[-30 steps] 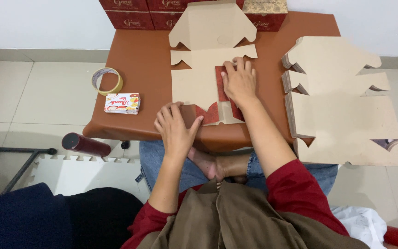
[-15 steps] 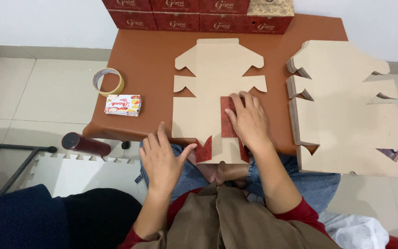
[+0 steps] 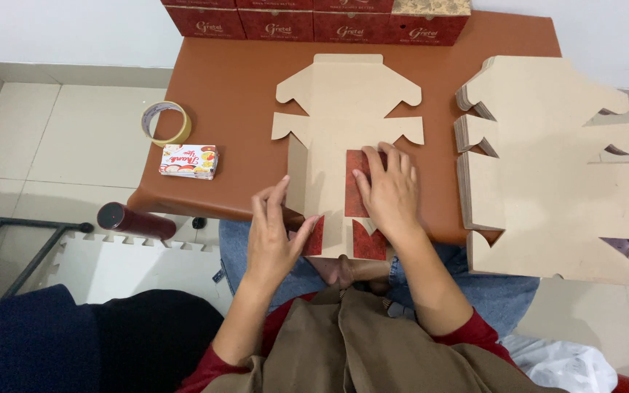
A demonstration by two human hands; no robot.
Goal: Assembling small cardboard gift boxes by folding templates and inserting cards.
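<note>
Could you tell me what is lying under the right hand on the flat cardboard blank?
The right hand presses on a folded-in flap showing its red printed side, on the cardboard blank. The palm covers part of the flap.

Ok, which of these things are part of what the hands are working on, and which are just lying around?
In hand: flat box blank, left hand at its left flap, right hand pressing its red flap.
Lying about: blank stack, tape roll, card pack, red boxes, dark tube.
</note>
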